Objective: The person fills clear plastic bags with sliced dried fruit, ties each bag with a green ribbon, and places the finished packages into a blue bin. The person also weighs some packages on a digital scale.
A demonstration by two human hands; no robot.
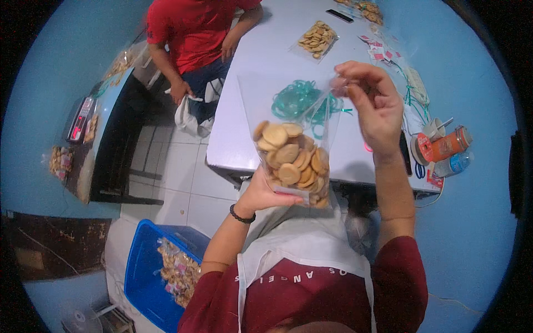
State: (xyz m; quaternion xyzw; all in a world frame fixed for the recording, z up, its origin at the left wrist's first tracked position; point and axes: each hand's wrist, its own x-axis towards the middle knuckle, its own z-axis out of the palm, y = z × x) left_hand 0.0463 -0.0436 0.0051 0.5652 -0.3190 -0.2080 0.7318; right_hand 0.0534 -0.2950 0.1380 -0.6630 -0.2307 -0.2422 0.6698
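Observation:
A clear plastic bag [291,166] part filled with round, flat cookies is held up in front of me, over the table's near edge. My left hand [266,191] supports it from below, thumb across the lower front beside a pale label. Up at the bag's top right corner, the fingers of my right hand [370,100] pinch the thin plastic. The upper part of the bag holds no cookies and looks loose. Behind it on the white table [233,145] lies a tangled heap of green ribbon [295,100], partly seen through the plastic.
Another cookie bag [317,39] lies farther back, near a phone [339,16]. Small labels [381,50], an orange bottle [449,143] and a water bottle [454,163] line the right side. A blue bin [137,266] with packed bags stands at lower left. A person in red [195,33] sits opposite; a digital scale [81,120] is left.

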